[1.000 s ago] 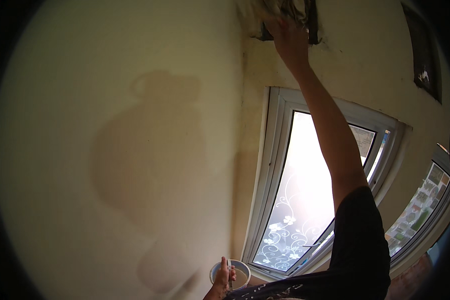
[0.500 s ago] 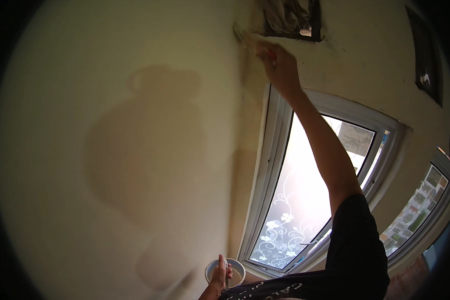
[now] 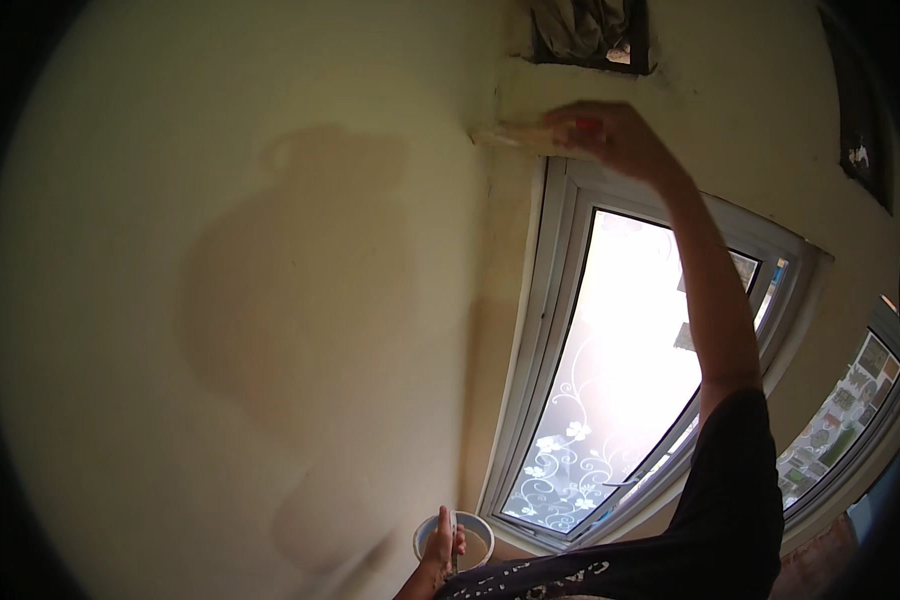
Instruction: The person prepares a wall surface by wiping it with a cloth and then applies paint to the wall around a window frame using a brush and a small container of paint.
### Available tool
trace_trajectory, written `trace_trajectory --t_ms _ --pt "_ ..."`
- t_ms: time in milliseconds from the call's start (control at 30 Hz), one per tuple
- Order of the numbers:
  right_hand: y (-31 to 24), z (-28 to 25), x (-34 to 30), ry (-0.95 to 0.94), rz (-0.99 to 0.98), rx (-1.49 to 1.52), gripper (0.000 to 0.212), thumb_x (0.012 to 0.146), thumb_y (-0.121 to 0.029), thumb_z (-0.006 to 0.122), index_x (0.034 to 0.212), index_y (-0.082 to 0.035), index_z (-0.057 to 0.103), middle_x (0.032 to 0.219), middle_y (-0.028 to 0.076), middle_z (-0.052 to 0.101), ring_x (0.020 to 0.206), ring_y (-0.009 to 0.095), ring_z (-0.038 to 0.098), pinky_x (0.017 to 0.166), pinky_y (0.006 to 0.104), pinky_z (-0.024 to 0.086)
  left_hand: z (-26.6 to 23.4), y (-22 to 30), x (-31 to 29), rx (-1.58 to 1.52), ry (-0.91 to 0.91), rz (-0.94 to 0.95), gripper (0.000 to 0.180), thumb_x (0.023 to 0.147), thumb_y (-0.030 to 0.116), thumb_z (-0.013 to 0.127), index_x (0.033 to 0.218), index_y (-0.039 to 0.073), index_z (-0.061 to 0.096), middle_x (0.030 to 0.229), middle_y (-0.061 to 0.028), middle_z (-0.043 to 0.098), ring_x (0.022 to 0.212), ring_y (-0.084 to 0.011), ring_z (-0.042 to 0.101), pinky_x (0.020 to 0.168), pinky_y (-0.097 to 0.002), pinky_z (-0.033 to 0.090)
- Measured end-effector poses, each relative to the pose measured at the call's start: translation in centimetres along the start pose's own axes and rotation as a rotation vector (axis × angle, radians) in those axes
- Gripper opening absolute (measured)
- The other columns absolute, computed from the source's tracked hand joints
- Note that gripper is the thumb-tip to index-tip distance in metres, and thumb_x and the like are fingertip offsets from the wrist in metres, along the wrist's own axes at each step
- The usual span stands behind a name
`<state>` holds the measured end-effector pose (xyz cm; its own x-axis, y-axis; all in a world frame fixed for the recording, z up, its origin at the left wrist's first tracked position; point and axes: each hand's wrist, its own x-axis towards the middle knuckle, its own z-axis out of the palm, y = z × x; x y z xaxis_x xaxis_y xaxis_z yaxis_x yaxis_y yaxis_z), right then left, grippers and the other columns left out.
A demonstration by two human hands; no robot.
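Observation:
My right hand (image 3: 615, 140) is raised high and closed on a paintbrush (image 3: 520, 132), blurred by motion, with a bit of red showing at the grip. The brush points left, its tip at the wall corner just above the window's upper left. Low in the view, my left hand (image 3: 438, 548) is closed at the near side of a round bucket (image 3: 489, 535), thumb up. Pale, paint-like liquid shows in the bucket. Whether the fingers grip its rim or its handle I cannot tell.
A wide pale wall (image 3: 170, 400) fills the left, with my shadow on it. On the right stands a framed window (image 3: 610, 370) with white floral patterns on its glass. Above it, a small opening (image 3: 580, 25) is stuffed with cloth. Another window (image 3: 840, 420) is farther right.
My right hand and the brush have moved down and to the right, away from just below the cloth-stuffed opening. My left hand and the bucket stay nearly in place.

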<state>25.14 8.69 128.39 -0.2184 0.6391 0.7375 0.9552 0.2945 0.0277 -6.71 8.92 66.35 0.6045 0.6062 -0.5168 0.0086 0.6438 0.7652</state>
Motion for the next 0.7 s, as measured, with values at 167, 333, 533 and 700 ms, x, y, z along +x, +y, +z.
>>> trace_trajectory --t_ms 167,333,533,700 --pt "4.3 -5.4 8.4 0.073 -0.066 -0.751 0.034 0.09 -0.027 0.067 0.122 -0.015 0.065 0.107 0.01 0.07 0.103 0.025 0.064 0.093 0.0363 0.046 0.2 -0.1 0.5 -0.003 -0.01 -0.021 0.08 0.09 0.076 0.036 0.095 -0.001 0.055 0.056 -0.0001 0.045 0.044 -0.0119 0.046 0.045 -0.0261 0.04" --pt "-3.5 -7.2 10.0 0.314 0.101 -0.27 0.03 0.094 -0.023 0.062 0.114 -0.001 0.067 0.093 0.014 0.071 0.081 0.022 0.066 0.073 0.0349 0.052 0.0 0.4 -0.3 0.015 0.065 -0.017 0.079 0.09 0.076 0.036 0.095 0.0 0.055 0.055 0.0 0.045 0.044 -0.0119 0.046 0.045 -0.0257 0.04" --pt "-3.9 -4.6 7.5 0.578 0.019 -0.343 0.03 0.094 -0.021 0.061 0.117 -0.002 0.066 0.089 0.012 0.07 0.076 0.019 0.065 0.07 0.0301 0.051 1.8 0.4 0.4 0.086 -0.022 -0.003 0.077 0.09 0.076 0.037 0.094 0.001 0.056 0.055 -0.0002 0.046 0.043 -0.0116 0.046 0.045 -0.0254 0.041" --pt "2.0 7.9 3.7 0.61 -0.078 -0.2 0.028 0.092 -0.018 0.064 0.119 -0.011 0.065 0.108 0.013 0.068 0.091 0.025 0.068 0.078 0.0353 0.054 -0.4 -0.1 0.3 0.058 0.028 0.0 0.076 0.09 0.076 0.037 0.096 0.002 0.053 0.057 -0.0012 0.048 0.045 -0.0129 0.049 0.046 -0.027 0.044"
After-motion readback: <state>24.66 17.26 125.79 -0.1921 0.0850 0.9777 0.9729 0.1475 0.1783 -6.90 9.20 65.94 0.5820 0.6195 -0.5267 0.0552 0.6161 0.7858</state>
